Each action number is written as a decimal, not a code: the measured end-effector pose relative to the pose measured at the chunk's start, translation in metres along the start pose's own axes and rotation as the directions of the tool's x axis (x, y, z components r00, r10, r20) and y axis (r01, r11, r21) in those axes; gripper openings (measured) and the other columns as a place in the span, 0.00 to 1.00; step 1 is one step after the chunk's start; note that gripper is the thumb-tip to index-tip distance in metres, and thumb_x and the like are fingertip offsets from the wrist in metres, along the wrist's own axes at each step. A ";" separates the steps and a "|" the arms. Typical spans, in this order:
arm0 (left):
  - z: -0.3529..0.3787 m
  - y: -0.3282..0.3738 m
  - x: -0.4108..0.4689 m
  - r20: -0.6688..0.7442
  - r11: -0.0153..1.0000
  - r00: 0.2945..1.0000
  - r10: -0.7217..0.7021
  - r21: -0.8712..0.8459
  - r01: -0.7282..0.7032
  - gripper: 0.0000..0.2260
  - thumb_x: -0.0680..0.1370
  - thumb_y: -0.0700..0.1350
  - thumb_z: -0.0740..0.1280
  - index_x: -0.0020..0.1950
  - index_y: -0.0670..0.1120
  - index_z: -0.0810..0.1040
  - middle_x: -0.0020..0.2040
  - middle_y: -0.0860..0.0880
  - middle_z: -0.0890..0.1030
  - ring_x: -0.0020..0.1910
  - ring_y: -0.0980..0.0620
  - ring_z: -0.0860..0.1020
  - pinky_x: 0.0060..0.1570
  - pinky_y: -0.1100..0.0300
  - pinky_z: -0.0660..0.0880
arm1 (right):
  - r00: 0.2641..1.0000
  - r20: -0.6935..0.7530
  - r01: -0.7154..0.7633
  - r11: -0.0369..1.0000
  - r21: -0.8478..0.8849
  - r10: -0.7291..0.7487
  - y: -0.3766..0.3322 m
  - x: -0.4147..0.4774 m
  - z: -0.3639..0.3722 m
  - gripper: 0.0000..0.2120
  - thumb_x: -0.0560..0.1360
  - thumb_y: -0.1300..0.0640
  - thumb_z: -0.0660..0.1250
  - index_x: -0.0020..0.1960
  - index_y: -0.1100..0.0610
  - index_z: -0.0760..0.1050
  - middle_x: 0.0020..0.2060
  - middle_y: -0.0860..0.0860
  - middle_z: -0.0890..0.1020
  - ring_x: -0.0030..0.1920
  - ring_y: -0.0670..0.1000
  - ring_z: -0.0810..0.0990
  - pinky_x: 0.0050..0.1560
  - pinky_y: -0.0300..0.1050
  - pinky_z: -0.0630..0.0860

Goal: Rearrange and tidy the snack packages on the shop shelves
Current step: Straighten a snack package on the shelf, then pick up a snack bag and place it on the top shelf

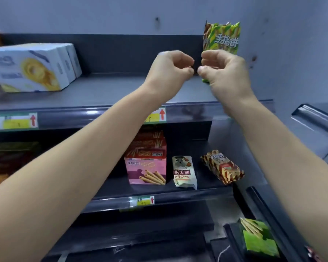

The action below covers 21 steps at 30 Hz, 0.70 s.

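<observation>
A green snack packet (222, 37) stands upright at the right end of the top shelf (106, 91), against the back panel. My right hand (223, 70) is closed around its lower part and hides it; only a green corner shows below my thumb. My left hand (170, 69) is just left of it, fingers curled with nothing in them, almost touching my right thumb. On the middle shelf (206, 144) stand pink and red biscuit-stick boxes (147, 167), a small white bear-biscuit packet (185, 173) and a brown striped packet (222, 167) lying at an angle.
White cake boxes (32, 67) sit at the left of the top shelf. Price labels with red arrows (13, 121) line the shelf edges. A green biscuit-stick box (258, 237) lies low at the right, and dark packages (8, 159) fill the middle shelf's left.
</observation>
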<state>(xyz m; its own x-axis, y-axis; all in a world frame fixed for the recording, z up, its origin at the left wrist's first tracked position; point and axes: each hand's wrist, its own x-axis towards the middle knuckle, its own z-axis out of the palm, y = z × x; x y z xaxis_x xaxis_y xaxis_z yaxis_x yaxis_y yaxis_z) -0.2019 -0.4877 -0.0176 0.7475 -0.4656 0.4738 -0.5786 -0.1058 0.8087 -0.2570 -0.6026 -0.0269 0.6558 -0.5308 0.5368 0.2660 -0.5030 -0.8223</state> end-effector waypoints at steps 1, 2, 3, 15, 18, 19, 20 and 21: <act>-0.012 -0.003 -0.010 0.009 1.000 1.000 -0.001 0.008 0.001 0.08 0.76 0.38 0.66 0.54 0.42 0.80 0.47 0.49 0.80 0.45 0.55 0.78 0.55 0.57 0.78 | 1.000 0.021 -0.001 1.000 0.000 0.001 -0.005 -0.011 0.007 0.14 0.74 0.65 0.67 0.59 0.58 0.76 0.50 0.50 0.79 0.50 0.43 0.77 0.53 0.32 0.75; -0.023 -0.005 -0.019 0.015 1.000 1.000 -0.005 0.014 0.005 0.08 0.76 0.38 0.66 0.54 0.43 0.80 0.47 0.50 0.80 0.45 0.55 0.78 0.54 0.57 0.78 | 0.999 0.042 -0.003 1.000 -0.004 0.003 -0.009 -0.021 0.014 0.13 0.74 0.64 0.67 0.58 0.57 0.76 0.50 0.50 0.79 0.49 0.42 0.77 0.51 0.30 0.75; -0.034 -0.007 -0.029 0.020 1.000 1.000 -0.011 0.018 0.010 0.08 0.76 0.39 0.66 0.53 0.43 0.80 0.47 0.50 0.80 0.45 0.55 0.78 0.54 0.57 0.78 | 0.998 0.060 -0.006 1.000 -0.009 0.006 -0.012 -0.031 0.020 0.13 0.74 0.64 0.67 0.57 0.56 0.76 0.50 0.49 0.79 0.48 0.42 0.77 0.50 0.29 0.74; -0.099 -0.032 -0.095 0.138 0.999 0.989 -0.045 0.002 0.045 0.07 0.76 0.40 0.66 0.53 0.45 0.80 0.45 0.53 0.80 0.46 0.57 0.78 0.55 0.57 0.78 | 0.987 0.107 -0.102 0.986 -0.129 0.116 -0.029 -0.093 0.055 0.11 0.74 0.63 0.67 0.57 0.56 0.78 0.49 0.50 0.81 0.48 0.42 0.78 0.48 0.28 0.74; -0.093 -0.037 -0.104 0.198 0.998 0.978 -0.059 -0.013 0.063 0.07 0.76 0.40 0.66 0.53 0.45 0.81 0.46 0.52 0.81 0.44 0.58 0.78 0.56 0.55 0.77 | 0.982 0.101 -0.142 0.975 -0.172 0.160 -0.024 -0.104 0.055 0.11 0.75 0.62 0.67 0.56 0.56 0.78 0.48 0.50 0.81 0.49 0.43 0.79 0.48 0.29 0.74; -0.089 -0.039 -0.107 0.226 0.997 0.972 -0.068 -0.018 0.074 0.07 0.76 0.40 0.66 0.53 0.45 0.81 0.45 0.52 0.81 0.44 0.57 0.78 0.56 0.54 0.77 | 0.979 0.093 -0.160 0.970 -0.183 0.179 -0.021 -0.108 0.054 0.11 0.75 0.63 0.67 0.56 0.56 0.78 0.49 0.50 0.81 0.49 0.44 0.79 0.50 0.31 0.74; -0.084 -0.041 -0.111 0.256 0.996 0.964 -0.077 -0.024 0.086 0.07 0.76 0.40 0.67 0.53 0.45 0.81 0.45 0.52 0.81 0.45 0.57 0.78 0.56 0.54 0.77 | 0.976 0.083 -0.181 0.965 -0.192 0.199 -0.016 -0.112 0.052 0.11 0.74 0.63 0.67 0.56 0.56 0.79 0.49 0.51 0.82 0.50 0.45 0.79 0.52 0.34 0.74; -0.078 -0.043 -0.115 0.284 0.995 0.955 -0.088 -0.026 0.099 0.07 0.76 0.40 0.67 0.53 0.45 0.81 0.44 0.52 0.81 0.46 0.56 0.78 0.57 0.53 0.77 | 0.973 0.074 -0.201 0.958 -0.204 0.220 -0.011 -0.116 0.050 0.11 0.74 0.63 0.67 0.56 0.56 0.79 0.49 0.51 0.82 0.51 0.46 0.80 0.54 0.36 0.74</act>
<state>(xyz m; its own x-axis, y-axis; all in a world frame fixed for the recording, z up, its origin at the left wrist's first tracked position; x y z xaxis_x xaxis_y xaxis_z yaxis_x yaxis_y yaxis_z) -0.2370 -0.3609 -0.0794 0.6719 -0.6845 0.2829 -0.4932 -0.1286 0.8603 -0.3003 -0.5013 -0.0891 0.7485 -0.5767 0.3272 -0.0213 -0.5142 -0.8574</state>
